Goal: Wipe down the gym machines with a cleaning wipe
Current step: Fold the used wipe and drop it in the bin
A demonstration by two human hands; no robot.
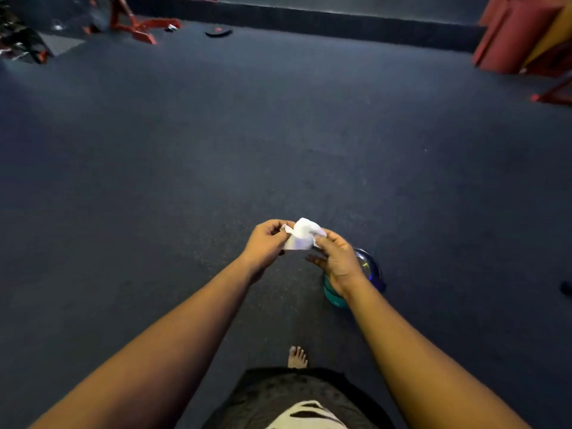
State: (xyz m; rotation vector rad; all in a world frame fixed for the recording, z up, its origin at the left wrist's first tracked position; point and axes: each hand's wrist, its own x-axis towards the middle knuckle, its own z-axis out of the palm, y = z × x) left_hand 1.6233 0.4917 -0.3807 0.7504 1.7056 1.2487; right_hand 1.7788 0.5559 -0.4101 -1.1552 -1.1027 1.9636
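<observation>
A crumpled white cleaning wipe (302,234) is held out in front of me above the dark floor. My left hand (266,242) pinches its left edge and my right hand (336,258) pinches its right corner. Under my right hand a clear spray bottle with a teal base and a blue handle (368,269) shows; I cannot tell whether that hand carries it or it stands on the floor. Red frames of gym machines stand far off at the top left (136,27) and the top right (523,38).
Dark blue rubber flooring (278,134) stretches ahead to a low dark wall base. A small black and red object (218,32) lies on the floor at the back. My bare foot (297,357) is below my hands.
</observation>
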